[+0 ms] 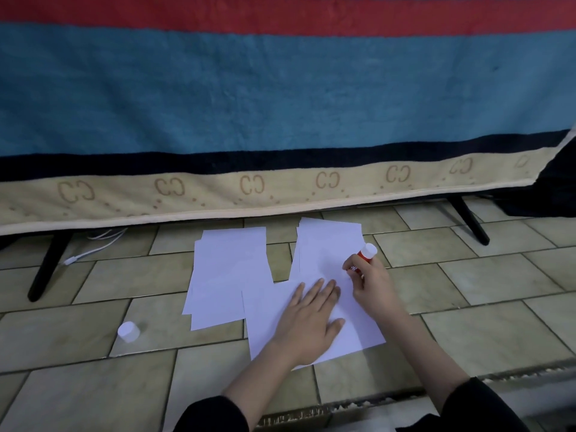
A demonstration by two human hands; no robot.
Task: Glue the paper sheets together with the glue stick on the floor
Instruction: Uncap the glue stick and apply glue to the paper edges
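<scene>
**Glue going onto the near sheet**

Step in hand, by the look of it: spreading glue along the far right part of the near paper sheet [311,325], which lies on the tiled floor [93,338] in front of two other lots of paper. Right hand [371,285] curled round the red glue stick [364,255], white end up and away, working end down by the paper and hidden behind the fingers, so contact cannot be confirmed. Left hand [307,316] flat, fingers straight and spread, pressing the same sheet to hold it down. White cap [128,331] standing alone on the floor well to the left, apart from all paper.

Left paper stack [230,275] slightly fanned, its lower right corner tucked under or against the near sheet; right paper stack [327,244] beyond the hands, overlapped by the near sheet at its lower edge.

Next move, as a judgement: finish the glue strip, set the stick aside, then lay a fresh sheet square onto the glued area and smooth flat with an open palm before the glue dries.

Writing: small white marks on the stick's barrel, too small to read. Repeated "CC" motifs with dots along the cream border of the striped blanket [280,104] hanging behind. White cable [93,247] on the floor beneath it, beside a black stand leg [46,266].
</scene>
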